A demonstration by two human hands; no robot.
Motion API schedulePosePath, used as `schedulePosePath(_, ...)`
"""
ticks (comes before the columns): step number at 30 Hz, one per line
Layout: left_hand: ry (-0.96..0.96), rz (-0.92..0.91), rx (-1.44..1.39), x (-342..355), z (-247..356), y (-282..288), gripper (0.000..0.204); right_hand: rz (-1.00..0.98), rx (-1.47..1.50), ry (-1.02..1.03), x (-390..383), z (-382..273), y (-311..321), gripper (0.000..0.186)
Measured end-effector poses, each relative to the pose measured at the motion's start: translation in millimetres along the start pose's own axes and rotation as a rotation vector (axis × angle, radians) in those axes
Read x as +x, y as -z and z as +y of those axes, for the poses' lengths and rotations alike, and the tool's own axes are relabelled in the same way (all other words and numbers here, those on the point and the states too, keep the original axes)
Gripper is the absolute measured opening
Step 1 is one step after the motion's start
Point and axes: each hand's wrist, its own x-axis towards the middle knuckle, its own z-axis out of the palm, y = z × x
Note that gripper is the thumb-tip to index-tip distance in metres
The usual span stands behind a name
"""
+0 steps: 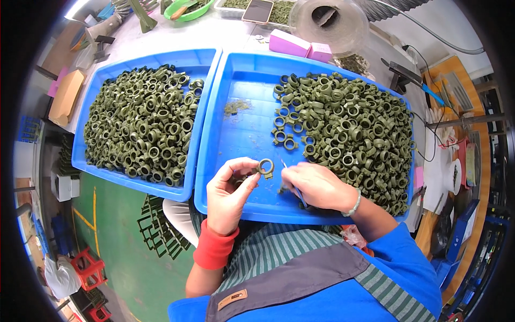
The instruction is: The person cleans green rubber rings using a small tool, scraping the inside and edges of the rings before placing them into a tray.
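My left hand pinches an olive-green ring-shaped part with small side lugs between thumb and forefinger. More green shows within the curl of its fingers, partly hidden. Close by on the right, my right hand is closed around a slim pointed tool, its thin tip standing up near the ring and a bluish end below the fingers. Both hands are over the near part of the right blue tray, whose right side is heaped with similar green rings.
A second blue tray, full of green rings, adjoins on the left. Behind the trays stand pink blocks, a clear round container, a phone and a green basin. Red stools are on the green floor.
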Motion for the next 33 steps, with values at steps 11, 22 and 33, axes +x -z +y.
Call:
schedulePosePath(11, -0.405, 0.126, 0.476, 0.7, -2.5, 0.7, 0.018, 0.783, 0.682, 0.082, 7.5, -28.3, 35.5, 0.024)
schedulePosePath(22, -0.579, 0.226, 0.666, -1.1, 0.9, -5.4, 0.019, 0.707, 0.406, 0.177, 7.5, -36.7, 32.7, 0.01)
schedulePosePath(33, -0.601, 0.25, 0.693, -3.3, -0.4, -8.8, 0.022, 0.798, 0.077, 0.426, 12.3, -51.2, 20.5, 0.031)
